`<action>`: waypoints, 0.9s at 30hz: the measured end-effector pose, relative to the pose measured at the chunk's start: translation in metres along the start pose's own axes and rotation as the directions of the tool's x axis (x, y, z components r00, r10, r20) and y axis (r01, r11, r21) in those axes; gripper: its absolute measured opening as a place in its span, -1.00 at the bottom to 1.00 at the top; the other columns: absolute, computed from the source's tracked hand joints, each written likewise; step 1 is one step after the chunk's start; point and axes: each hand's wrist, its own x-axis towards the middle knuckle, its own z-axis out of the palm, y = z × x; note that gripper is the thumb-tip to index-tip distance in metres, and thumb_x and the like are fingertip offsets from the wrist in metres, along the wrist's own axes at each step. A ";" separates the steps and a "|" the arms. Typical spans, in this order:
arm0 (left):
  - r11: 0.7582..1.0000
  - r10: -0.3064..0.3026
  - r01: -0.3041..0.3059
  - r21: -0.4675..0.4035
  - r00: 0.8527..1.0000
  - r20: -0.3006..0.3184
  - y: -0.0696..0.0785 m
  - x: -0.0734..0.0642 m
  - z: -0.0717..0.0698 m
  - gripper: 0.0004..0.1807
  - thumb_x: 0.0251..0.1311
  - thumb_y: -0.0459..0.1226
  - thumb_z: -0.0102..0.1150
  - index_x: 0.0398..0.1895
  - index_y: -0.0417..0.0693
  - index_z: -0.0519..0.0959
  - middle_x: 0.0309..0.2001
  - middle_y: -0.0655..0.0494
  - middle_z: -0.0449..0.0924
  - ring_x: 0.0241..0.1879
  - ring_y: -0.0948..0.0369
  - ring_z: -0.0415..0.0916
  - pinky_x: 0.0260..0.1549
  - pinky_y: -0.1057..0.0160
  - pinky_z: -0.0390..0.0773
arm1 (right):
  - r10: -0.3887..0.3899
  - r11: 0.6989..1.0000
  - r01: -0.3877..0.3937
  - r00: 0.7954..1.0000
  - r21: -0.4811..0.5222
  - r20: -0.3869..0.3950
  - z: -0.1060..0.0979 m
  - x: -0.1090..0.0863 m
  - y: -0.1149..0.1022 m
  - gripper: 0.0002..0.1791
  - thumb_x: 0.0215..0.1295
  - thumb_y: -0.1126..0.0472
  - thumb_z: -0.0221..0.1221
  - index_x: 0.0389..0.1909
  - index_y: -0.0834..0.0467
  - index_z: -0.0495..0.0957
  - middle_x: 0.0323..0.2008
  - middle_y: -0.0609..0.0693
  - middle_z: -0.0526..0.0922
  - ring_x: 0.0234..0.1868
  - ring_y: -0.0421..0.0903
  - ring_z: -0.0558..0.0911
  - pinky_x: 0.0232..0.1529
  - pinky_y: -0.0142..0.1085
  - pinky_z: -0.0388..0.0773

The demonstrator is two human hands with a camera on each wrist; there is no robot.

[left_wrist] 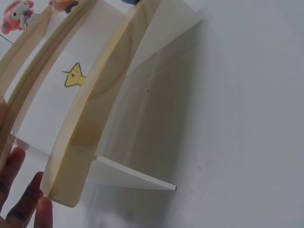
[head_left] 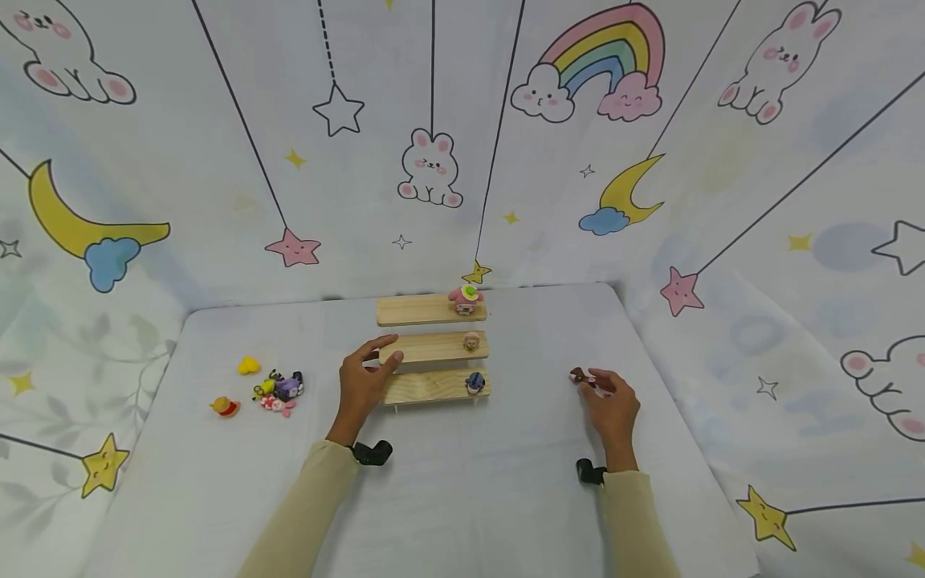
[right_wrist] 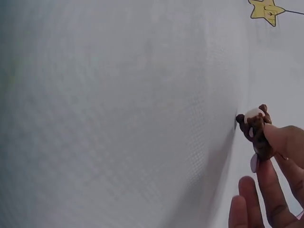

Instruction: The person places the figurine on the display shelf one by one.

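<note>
A three-tier wooden display stand (head_left: 426, 387) with pale boards stands toward the back of the table. At its left end my left hand (head_left: 361, 385) holds the middle board, thumb in front and index finger along the top. Small figurines sit toward the right of each tier: a pink one (head_left: 466, 300) on top, a light brown one (head_left: 471, 341) in the middle, a dark blue one (head_left: 474, 383) at the bottom. Off to the right, my right hand (head_left: 613, 405) pinches a small brown figurine (right_wrist: 259, 133) between thumb and fingers, close over the table.
Left of the stand lie a yellow piece (head_left: 249, 365), a red-and-yellow figurine (head_left: 226, 407) and a cluster of several colourful figurines (head_left: 287, 388). White cloth covers the table (head_left: 506, 482). A printed curtain (head_left: 499, 185) rises behind and on both sides.
</note>
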 end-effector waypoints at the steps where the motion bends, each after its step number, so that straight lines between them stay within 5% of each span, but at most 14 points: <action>1: 1.000 0.001 -0.001 -0.001 1.000 0.002 0.000 0.000 0.000 -0.56 0.27 0.04 0.50 0.20 0.28 0.75 0.30 0.15 0.69 0.19 0.05 0.53 -0.05 0.27 0.50 | -0.008 1.000 0.008 1.000 0.007 0.001 0.000 0.000 0.000 -0.64 0.36 0.25 0.42 0.16 0.10 0.72 0.10 0.18 0.74 0.17 0.12 0.66 0.21 -0.01 0.55; 12: 1.000 0.008 -0.008 0.010 1.000 -0.004 -0.002 0.001 0.001 -0.59 0.29 0.04 0.48 0.20 0.30 0.75 0.29 0.19 0.70 0.17 0.11 0.53 -0.06 0.32 0.52 | -0.048 0.998 0.047 0.999 0.037 0.007 0.004 -0.001 -0.005 -0.65 0.37 0.29 0.38 0.16 0.06 0.73 0.02 0.13 0.67 0.08 0.05 0.71 0.01 -0.48 0.52; 27: 1.000 0.002 -0.002 0.025 1.000 -0.003 -0.001 0.000 0.001 -0.57 0.31 0.06 0.46 0.22 0.29 0.74 0.31 0.15 0.69 0.19 0.08 0.54 -0.05 0.31 0.52 | -0.159 0.982 0.157 0.987 0.102 0.011 0.006 -0.005 -0.029 -0.64 0.37 0.32 0.40 0.16 0.08 0.73 -0.02 0.09 0.73 -0.01 -0.01 0.73 -0.05 -0.66 0.53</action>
